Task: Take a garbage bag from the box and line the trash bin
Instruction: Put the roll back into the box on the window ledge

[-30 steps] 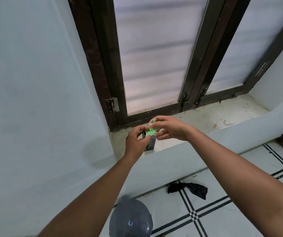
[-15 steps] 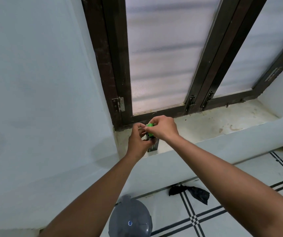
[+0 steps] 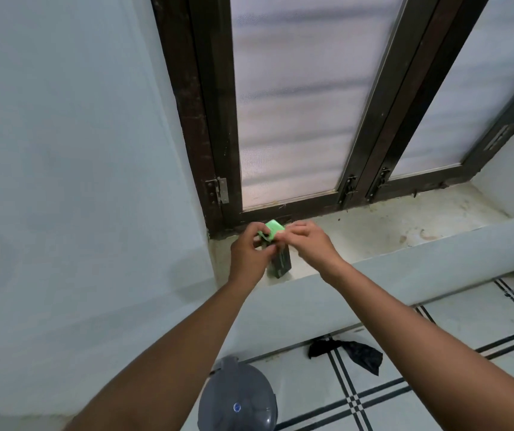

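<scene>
A small dark box with a bright green top flap (image 3: 280,262) stands on the window sill (image 3: 389,231) near its left end. My left hand (image 3: 248,255) grips the box's upper left side. My right hand (image 3: 310,244) pinches the green flap at the top, which is lifted. What is inside the box is hidden. The grey trash bin (image 3: 238,399), with its lid on, stands on the floor below, between my forearms.
A crumpled black bag (image 3: 358,356) lies on the tiled floor by the wall base. Dark-framed frosted windows (image 3: 296,104) rise behind the sill. A pale wall fills the left.
The green flap has come up and shows more. My right hand has shifted slightly right; the view has moved a little.
</scene>
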`<action>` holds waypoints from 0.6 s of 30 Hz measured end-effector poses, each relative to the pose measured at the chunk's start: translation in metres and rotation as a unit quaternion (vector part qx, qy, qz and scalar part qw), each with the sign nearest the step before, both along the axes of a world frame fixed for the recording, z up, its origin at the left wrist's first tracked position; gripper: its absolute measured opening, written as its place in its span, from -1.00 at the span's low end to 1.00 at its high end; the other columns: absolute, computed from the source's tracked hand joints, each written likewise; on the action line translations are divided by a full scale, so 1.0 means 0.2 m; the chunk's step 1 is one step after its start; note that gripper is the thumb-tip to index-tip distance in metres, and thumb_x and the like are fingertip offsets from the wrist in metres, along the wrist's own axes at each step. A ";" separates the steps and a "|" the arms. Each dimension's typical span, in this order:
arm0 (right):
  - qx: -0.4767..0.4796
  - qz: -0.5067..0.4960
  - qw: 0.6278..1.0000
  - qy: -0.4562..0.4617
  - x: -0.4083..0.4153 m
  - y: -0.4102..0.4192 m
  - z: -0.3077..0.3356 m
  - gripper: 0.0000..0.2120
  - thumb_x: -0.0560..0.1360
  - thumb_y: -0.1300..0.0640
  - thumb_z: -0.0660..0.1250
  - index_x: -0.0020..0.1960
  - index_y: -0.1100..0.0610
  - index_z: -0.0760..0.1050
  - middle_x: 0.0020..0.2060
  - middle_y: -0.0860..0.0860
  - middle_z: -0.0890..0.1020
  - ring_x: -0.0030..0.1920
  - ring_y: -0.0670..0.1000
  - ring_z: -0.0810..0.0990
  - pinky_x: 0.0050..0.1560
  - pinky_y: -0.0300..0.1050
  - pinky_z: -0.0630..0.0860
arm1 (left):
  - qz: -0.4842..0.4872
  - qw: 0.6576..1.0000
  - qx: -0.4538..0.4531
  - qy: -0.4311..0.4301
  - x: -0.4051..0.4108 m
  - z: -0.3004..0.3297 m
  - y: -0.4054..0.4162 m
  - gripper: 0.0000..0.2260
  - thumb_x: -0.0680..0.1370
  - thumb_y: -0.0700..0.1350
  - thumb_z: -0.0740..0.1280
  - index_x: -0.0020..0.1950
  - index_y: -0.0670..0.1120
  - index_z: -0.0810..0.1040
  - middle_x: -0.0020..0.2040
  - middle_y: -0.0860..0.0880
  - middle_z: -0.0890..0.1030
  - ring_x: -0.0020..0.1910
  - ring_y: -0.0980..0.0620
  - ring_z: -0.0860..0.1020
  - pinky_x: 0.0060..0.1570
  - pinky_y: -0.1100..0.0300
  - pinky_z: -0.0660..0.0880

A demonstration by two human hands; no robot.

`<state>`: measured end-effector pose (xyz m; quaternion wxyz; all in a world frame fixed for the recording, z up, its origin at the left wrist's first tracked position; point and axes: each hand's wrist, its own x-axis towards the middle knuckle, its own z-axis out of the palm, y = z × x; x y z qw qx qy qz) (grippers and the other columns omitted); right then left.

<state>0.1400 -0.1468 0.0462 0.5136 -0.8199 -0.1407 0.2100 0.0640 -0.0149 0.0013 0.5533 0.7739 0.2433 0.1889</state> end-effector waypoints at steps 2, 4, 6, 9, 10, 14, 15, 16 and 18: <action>0.027 -0.021 0.999 0.037 0.01 -0.07 -0.05 -0.70 0.53 -0.04 0.45 0.26 -0.07 0.66 0.22 -0.10 0.60 0.29 0.02 0.57 0.26 0.06 0.57 | 0.081 0.997 0.003 0.001 0.02 0.03 0.01 -0.76 0.48 0.03 0.57 0.04 0.05 0.57 0.10 0.01 0.62 0.02 0.05 0.61 -0.23 0.43 0.51; -0.009 -0.004 0.996 0.084 -0.01 -0.11 -0.12 -0.54 0.50 -0.07 0.49 0.38 -0.15 0.55 0.27 -0.07 0.55 0.28 0.06 0.59 0.23 0.11 0.59 | 0.157 0.987 -0.005 0.026 0.06 0.04 0.03 -0.72 0.46 0.14 0.54 0.01 0.03 0.58 0.09 0.00 0.58 0.00 0.02 0.60 -0.13 0.25 0.60; -0.008 0.000 0.994 0.108 -0.03 -0.11 -0.18 -0.55 0.50 -0.01 0.53 0.37 -0.13 0.54 0.24 0.00 0.59 0.13 0.10 0.68 0.08 0.06 0.69 | 0.202 0.976 -0.048 0.072 0.09 0.04 0.06 -0.67 0.47 0.22 0.51 0.00 0.01 0.59 0.05 -0.02 0.62 -0.02 -0.03 0.65 -0.05 0.01 0.68; 0.013 -0.087 0.990 0.107 -0.01 -0.04 -0.24 -0.69 0.48 0.04 0.57 0.19 -0.05 0.63 0.10 0.12 0.69 -0.04 0.14 0.76 -0.02 0.06 0.74 | 0.199 0.964 -0.042 0.171 0.09 0.02 0.10 -0.60 0.56 0.19 0.42 0.14 -0.12 0.68 0.09 -0.09 0.70 0.05 -0.12 0.68 0.09 0.02 0.63; 0.004 -0.110 0.987 0.116 0.02 -0.01 -0.26 -0.71 0.45 0.01 0.59 0.13 -0.02 0.64 0.05 0.12 0.70 -0.07 0.15 0.76 -0.03 0.07 0.74 | 0.193 0.960 -0.021 0.200 0.08 0.01 0.11 -0.64 0.58 0.12 0.41 0.20 -0.12 0.69 0.13 -0.11 0.71 0.11 -0.14 0.67 0.08 0.09 0.59; -0.101 -0.134 0.983 0.072 0.14 0.12 -0.36 -0.72 0.39 -0.08 0.60 0.00 0.06 0.71 -0.03 0.06 0.75 -0.05 0.07 0.73 0.07 -0.08 0.65 | 0.175 0.940 0.025 0.291 0.06 -0.01 0.10 -0.70 0.57 -0.25 0.34 0.30 -0.21 0.60 0.23 -0.20 0.65 0.21 -0.20 0.62 -0.01 0.11 0.53; -0.113 -0.130 0.984 0.051 0.16 0.15 -0.36 -0.73 0.41 -0.06 0.59 0.02 0.08 0.74 -0.04 0.05 0.76 -0.03 0.05 0.71 0.04 -0.17 0.59 | 0.174 0.939 0.036 0.295 0.07 -0.01 0.10 -0.67 0.56 -0.27 0.33 0.33 -0.22 0.57 0.27 -0.22 0.63 0.25 -0.22 0.61 0.06 0.08 0.54; -0.110 -0.125 0.985 0.038 0.17 0.18 -0.36 -0.74 0.43 -0.03 0.57 0.04 0.09 0.76 -0.04 0.03 0.77 0.00 0.03 0.70 0.02 -0.23 0.54 | 0.175 0.937 0.046 0.298 0.08 0.00 0.09 -0.66 0.56 -0.27 0.34 0.35 -0.22 0.55 0.30 -0.23 0.61 0.27 -0.23 0.59 0.13 0.05 0.54; -0.091 -0.110 0.989 0.035 0.19 0.25 -0.35 -0.75 0.44 0.04 0.55 0.10 0.09 0.76 0.01 0.00 0.78 0.05 0.00 0.71 0.11 -0.24 0.55 | 0.177 0.935 0.073 0.297 0.10 -0.01 0.07 -0.58 0.56 -0.26 0.35 0.42 -0.22 0.47 0.36 -0.24 0.55 0.33 -0.23 0.55 0.23 0.01 0.52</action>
